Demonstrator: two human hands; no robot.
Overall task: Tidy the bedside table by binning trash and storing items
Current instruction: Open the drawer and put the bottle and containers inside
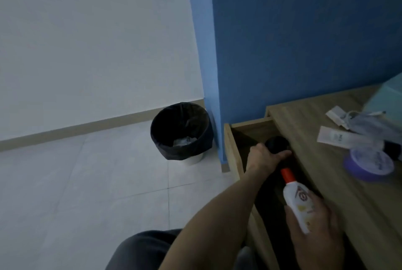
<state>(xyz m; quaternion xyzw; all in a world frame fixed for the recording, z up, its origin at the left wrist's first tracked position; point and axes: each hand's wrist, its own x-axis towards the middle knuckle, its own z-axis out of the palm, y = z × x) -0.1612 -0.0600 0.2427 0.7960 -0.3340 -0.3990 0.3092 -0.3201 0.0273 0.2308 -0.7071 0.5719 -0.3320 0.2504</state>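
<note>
While the print on it is too blurred to read, the white plastic bottle with an orange-red cap shows a dark round logo and yellow marks on its label. It lies gripped in the right hand, cap pointing into the open wooden drawer of the bedside table. Deeper in the drawer, the left hand closes around a round black object. A bin lined with a black bag stands on the floor nearby.
</note>
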